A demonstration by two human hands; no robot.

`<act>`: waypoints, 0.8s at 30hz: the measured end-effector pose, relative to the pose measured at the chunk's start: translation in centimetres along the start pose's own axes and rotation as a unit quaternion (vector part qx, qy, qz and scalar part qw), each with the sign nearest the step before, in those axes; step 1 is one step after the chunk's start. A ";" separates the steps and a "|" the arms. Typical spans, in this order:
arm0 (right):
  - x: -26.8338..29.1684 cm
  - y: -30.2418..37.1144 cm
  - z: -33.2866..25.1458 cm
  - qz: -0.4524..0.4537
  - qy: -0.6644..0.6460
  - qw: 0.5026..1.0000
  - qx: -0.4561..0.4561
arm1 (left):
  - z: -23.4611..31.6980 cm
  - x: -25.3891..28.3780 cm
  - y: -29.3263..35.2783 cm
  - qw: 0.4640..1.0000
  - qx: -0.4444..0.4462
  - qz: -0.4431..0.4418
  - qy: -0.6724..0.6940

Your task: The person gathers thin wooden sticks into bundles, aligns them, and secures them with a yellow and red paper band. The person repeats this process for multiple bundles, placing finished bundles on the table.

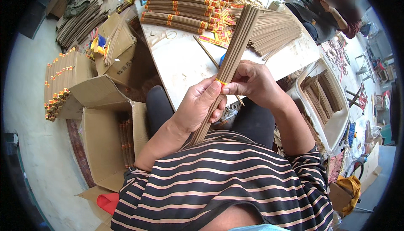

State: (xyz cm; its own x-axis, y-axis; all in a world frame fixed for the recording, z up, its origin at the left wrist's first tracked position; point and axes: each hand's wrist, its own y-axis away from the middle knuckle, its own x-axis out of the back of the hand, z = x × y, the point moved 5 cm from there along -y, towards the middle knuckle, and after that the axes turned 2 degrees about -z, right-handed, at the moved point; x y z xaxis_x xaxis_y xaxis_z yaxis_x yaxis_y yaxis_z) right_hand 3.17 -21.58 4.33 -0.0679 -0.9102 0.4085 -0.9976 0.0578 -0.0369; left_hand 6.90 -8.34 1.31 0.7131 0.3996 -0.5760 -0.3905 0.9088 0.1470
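Note:
A bundle of long brown incense sticks point(234, 48) slants up over the table edge in front of me. My left hand point(198, 102) is closed round its lower part, with the thumb along the front. A narrow yellow-orange band point(221, 82) lies across the bundle just above that thumb. My right hand point(256, 83) pinches at the band from the right, thumb and fingertips pressed against it. Whether the band goes fully round the sticks is hidden. Behind the bundle, finished banded incense bundles point(181, 10) are stacked on the white table point(168, 58).
Loose incense sticks point(277, 29) fan out on the table beside red and yellow labels point(214, 41). An open cardboard box point(105, 134) stands at my left, with banded bundles point(61, 79) beyond it. To my right is a white tub point(336, 132) of sticks. Another person point(336, 12) sits at the far right.

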 end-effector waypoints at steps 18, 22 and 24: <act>-3.3 -1.1 2.8 -0.058 -0.435 0.895 0.084 | -0.8 -0.3 -0.3 0.959 -0.015 -0.177 0.221; -4.1 -1.2 3.4 -0.081 -0.515 0.848 0.093 | -0.7 -0.3 -0.3 0.955 -0.013 -0.183 0.232; -4.5 -1.3 3.4 -0.077 -0.552 0.824 0.104 | -0.4 -0.5 -0.3 0.953 -0.022 -0.193 0.234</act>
State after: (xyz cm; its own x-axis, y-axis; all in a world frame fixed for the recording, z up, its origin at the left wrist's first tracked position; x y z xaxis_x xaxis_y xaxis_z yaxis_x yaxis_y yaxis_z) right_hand 4.78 -18.90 -0.55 0.2244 -0.7244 -0.6518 -0.9626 -0.0604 -0.2642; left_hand 6.39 -8.82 1.20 0.4740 -0.0701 -0.8777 -0.1833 0.9671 -0.1762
